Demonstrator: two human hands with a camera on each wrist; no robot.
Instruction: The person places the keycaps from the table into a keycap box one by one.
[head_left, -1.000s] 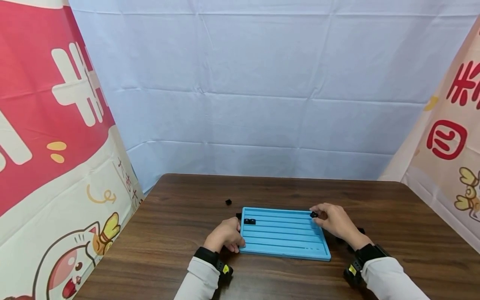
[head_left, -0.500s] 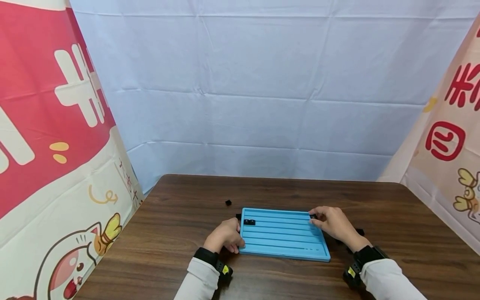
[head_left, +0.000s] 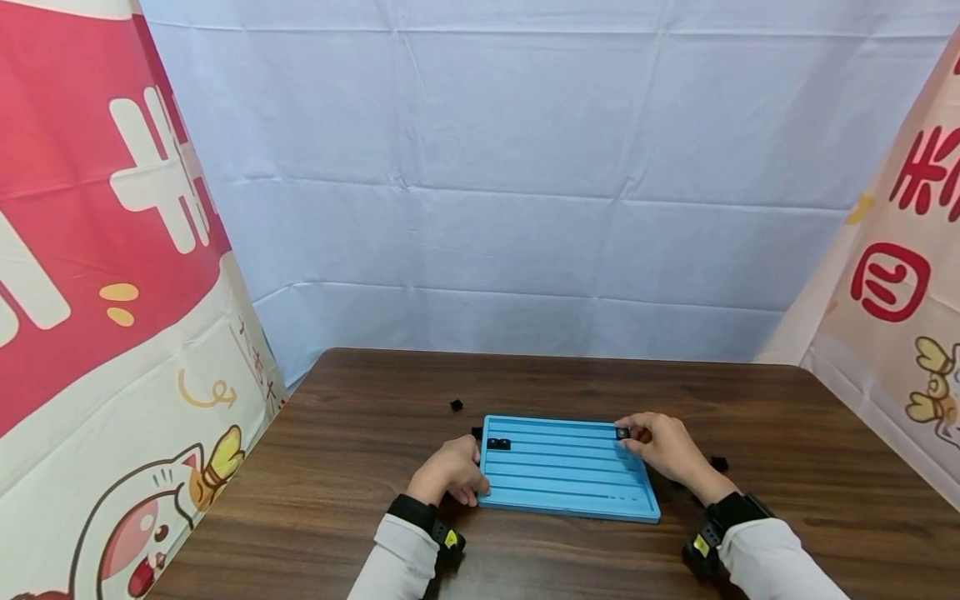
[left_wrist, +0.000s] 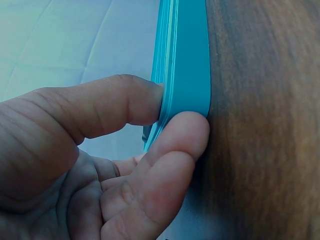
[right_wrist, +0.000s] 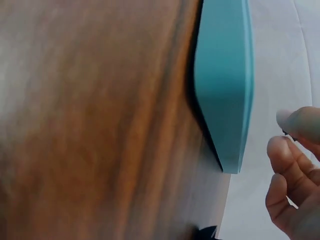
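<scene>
A light blue ridged tray (head_left: 562, 473) lies on the table. My left hand (head_left: 452, 471) pinches its near left corner, with the thumb (left_wrist: 135, 97) on the rim and fingers against the outer wall in the left wrist view. At the tray's far right corner my right hand (head_left: 663, 442) pinches a small black keycap (head_left: 622, 433) between thumb and fingertips. Only a dark sliver of this keycap (right_wrist: 289, 135) shows between the fingers in the right wrist view. Two similar black keycaps (head_left: 498, 444) sit side by side in a row near the tray's left end.
One loose black piece (head_left: 457, 405) lies on the wooden table (head_left: 360, 417) behind the tray, and another black piece (head_left: 477, 432) lies by its left edge. More dark pieces (head_left: 718, 463) lie to the right, partly hidden by my right forearm. A pale cloth (head_left: 525, 250) hangs behind the table.
My right hand has moved slightly left and down with the keycap, which now overlaps the tray's far right corner. My left hand and the tray stay nearly still.
</scene>
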